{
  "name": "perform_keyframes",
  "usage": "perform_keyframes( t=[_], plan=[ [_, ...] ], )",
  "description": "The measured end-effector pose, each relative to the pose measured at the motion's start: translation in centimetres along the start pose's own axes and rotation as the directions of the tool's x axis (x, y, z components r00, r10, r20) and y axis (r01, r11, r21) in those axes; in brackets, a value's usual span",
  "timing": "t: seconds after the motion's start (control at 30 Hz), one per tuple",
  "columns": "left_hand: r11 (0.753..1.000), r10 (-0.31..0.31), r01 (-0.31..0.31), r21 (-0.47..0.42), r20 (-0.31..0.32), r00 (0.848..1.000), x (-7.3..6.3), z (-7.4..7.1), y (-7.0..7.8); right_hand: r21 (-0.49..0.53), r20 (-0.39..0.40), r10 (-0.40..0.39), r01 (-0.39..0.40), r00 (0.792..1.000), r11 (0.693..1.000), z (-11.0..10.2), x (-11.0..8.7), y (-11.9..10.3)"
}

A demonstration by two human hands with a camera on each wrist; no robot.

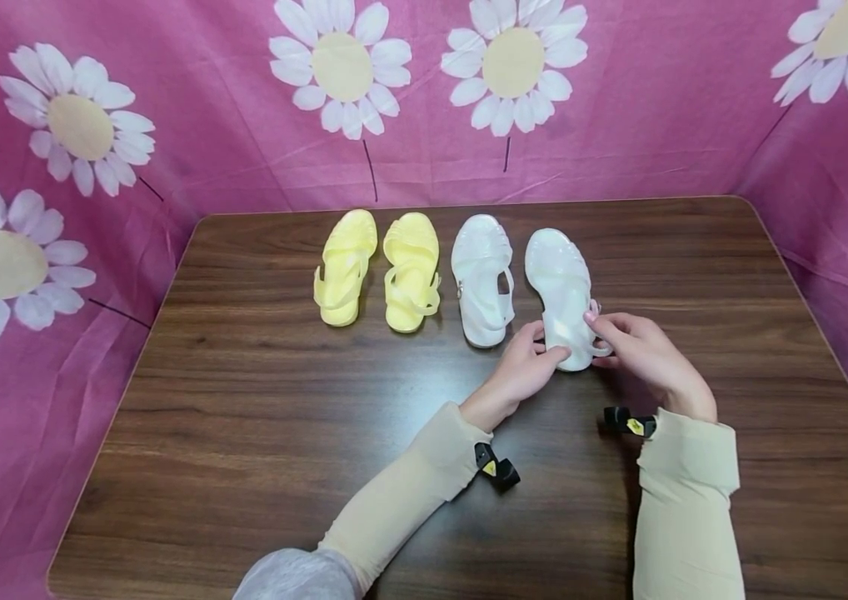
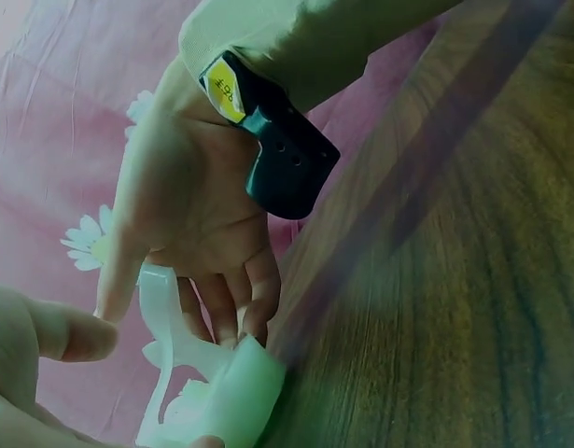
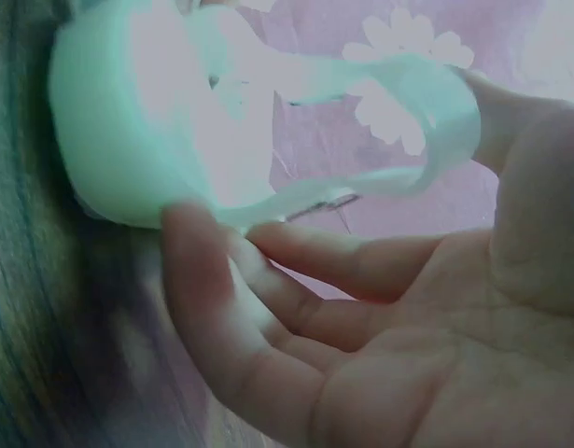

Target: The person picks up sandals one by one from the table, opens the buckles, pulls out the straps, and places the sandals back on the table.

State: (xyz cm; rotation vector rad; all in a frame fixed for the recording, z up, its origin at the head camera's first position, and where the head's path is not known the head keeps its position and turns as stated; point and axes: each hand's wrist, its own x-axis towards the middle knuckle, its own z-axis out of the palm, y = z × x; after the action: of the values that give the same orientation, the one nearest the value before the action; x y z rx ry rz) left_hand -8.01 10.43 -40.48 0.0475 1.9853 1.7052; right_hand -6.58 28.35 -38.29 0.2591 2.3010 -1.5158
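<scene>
A white sandal [image 1: 562, 304], the rightmost shoe, rests toe away on the brown table, its straps loose at the side. My left hand [image 1: 520, 365] pinches its heel from the left, thumb over the heel edge. My right hand [image 1: 645, 354] holds the ankle strap [image 1: 601, 348] on the right side, the thumb high near the strap's upper part. In the right wrist view that strap [image 3: 450, 121] bends into a loop by the thumb, while the fingers [image 3: 198, 271] reach the heel. The heel [image 2: 249, 397] also shows in the left wrist view, close to the wood.
The other white sandal [image 1: 482, 279] stands just left of my left hand. Two yellow sandals [image 1: 345, 267] sit farther left, toes away. A pink cloth [image 1: 424, 167] with white daisies hangs behind the wooden table [image 1: 244, 375].
</scene>
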Motion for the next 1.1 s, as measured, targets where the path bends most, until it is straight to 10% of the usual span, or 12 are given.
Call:
perform_keyframes(
  t=[0.63,1.1],
  plan=[
    [0.999,0.033,-0.033,-0.036,-0.003,0.999,0.85,0.32,-0.39,-0.066,-0.069,-0.015,0.01,0.997,0.998,0.08,0.18,-0.41],
    [0.995,0.079,-0.073,-0.062,0.117,0.99,1.06,-0.23,-0.7,-0.166,-0.065,-0.013,0.002,0.998,0.986,-0.05,-0.26,-0.86]
  ],
)
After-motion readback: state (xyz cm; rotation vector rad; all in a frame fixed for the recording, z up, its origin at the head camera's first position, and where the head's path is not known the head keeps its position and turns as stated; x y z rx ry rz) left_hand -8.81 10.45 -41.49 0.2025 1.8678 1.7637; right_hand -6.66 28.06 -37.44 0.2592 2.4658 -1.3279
